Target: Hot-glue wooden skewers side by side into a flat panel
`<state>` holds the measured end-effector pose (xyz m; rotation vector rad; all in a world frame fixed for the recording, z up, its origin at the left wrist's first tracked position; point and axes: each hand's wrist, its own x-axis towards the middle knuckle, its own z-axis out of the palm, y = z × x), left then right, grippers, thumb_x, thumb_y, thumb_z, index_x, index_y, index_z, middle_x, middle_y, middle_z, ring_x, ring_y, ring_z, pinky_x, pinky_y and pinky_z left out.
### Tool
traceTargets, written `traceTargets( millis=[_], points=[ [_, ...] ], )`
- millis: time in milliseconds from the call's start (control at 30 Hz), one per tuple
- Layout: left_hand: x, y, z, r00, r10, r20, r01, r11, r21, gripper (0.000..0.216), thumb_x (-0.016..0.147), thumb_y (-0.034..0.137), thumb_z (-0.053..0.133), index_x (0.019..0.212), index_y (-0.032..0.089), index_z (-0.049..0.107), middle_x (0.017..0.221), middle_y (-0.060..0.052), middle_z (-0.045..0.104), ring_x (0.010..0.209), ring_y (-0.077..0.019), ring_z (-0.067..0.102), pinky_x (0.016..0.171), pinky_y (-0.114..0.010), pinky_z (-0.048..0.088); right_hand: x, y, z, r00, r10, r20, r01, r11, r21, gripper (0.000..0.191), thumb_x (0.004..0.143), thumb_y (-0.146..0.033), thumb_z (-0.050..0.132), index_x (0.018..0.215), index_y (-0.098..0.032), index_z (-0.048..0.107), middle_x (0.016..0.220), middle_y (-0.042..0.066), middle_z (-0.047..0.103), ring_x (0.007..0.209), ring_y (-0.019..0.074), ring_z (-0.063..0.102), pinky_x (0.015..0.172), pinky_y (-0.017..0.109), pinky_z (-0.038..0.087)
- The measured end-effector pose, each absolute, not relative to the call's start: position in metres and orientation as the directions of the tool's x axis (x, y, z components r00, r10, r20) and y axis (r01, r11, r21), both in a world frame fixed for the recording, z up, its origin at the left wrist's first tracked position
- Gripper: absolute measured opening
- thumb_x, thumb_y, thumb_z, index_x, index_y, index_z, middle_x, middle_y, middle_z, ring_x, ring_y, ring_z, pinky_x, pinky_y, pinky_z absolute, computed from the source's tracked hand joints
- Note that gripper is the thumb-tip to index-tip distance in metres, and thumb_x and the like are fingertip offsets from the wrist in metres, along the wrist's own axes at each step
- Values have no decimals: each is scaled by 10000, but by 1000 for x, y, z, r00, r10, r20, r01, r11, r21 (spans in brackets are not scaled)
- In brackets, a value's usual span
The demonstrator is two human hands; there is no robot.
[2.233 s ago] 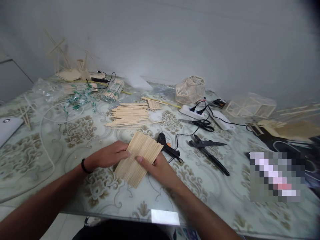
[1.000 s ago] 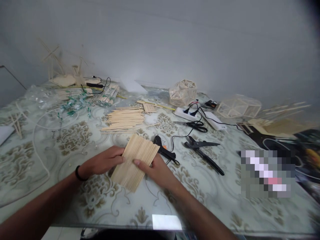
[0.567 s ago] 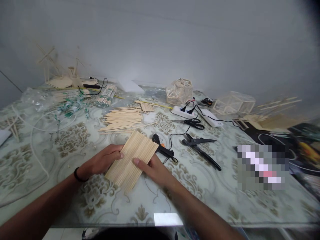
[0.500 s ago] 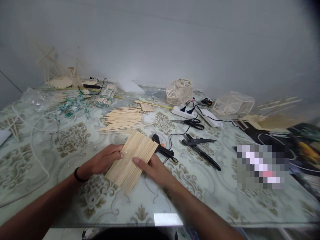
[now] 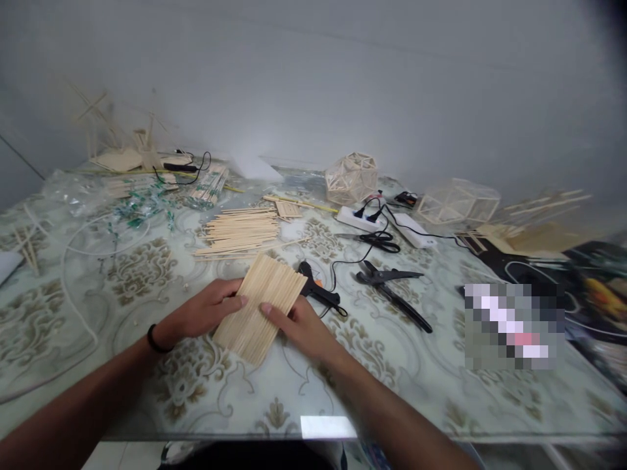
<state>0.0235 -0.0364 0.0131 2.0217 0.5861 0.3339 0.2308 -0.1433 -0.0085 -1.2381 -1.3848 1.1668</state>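
A flat panel of pale wooden sticks (image 5: 262,307), laid side by side, is held tilted above the patterned tabletop. My left hand (image 5: 213,307) grips its left edge, thumb on the upper face and fingers mostly hidden. From the right, my right hand (image 5: 301,326) pinches the panel, its thumb pressed on the face and the other fingers behind. Just beyond the panel's right edge lies a black glue gun (image 5: 321,290), partly covered. A pile of loose wooden sticks (image 5: 242,230) rests on the table past the panel's far end.
Black-handled pliers (image 5: 392,294) and black scissors (image 5: 375,241) lie to the right. Behind them are a white power strip (image 5: 360,219) with cords and a stick-built polyhedron (image 5: 351,177). Plastic-wrapped stick bundles (image 5: 209,186) lie at back left; a white cable (image 5: 63,281) curves across the left.
The panel has turned slightly in my hands, and its near end has moved up a little. Both hands keep their hold on it.
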Motion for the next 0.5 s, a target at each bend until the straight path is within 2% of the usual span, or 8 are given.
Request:
traceTargets(
  millis=[133, 267, 367, 500],
  points=[
    [24, -36, 15, 834, 552, -12, 285, -412, 866, 374, 1023, 478, 452, 993, 166, 657, 925, -4, 656, 829, -157, 564, 732, -254, 442, 231, -142, -10, -62, 997, 34, 85, 40, -996, 449, 962, -562, 630, 1200, -195, 732, 1231, 103, 773, 1142, 302, 713, 1009, 463, 560],
    [27, -37, 13, 795, 607, 1, 339, -446, 828, 401, 1011, 508, 450, 838, 171, 581, 790, 23, 553, 733, -130, 495, 652, -249, 383, 232, -143, -10, -51, 998, 26, 55, 29, -998, 459, 959, -574, 636, 1213, -206, 741, 1210, 94, 778, 1153, 302, 710, 1016, 457, 559],
    [30, -37, 13, 756, 653, 32, 388, -487, 782, 379, 987, 496, 480, 773, 185, 513, 707, 45, 485, 668, -117, 443, 608, -250, 337, 232, -143, -8, -39, 999, 34, 67, 37, -997, 450, 966, -564, 633, 1210, -202, 743, 1202, 93, 780, 1123, 298, 722, 997, 452, 569],
    [32, -38, 16, 749, 661, 44, 425, -530, 734, 333, 966, 447, 482, 757, 189, 504, 679, 48, 482, 636, -111, 432, 595, -248, 330, 233, -144, -5, -61, 996, 59, 85, 65, -994, 399, 982, -514, 633, 1225, -217, 742, 1220, 83, 776, 1161, 289, 711, 1032, 456, 556]
  ],
)
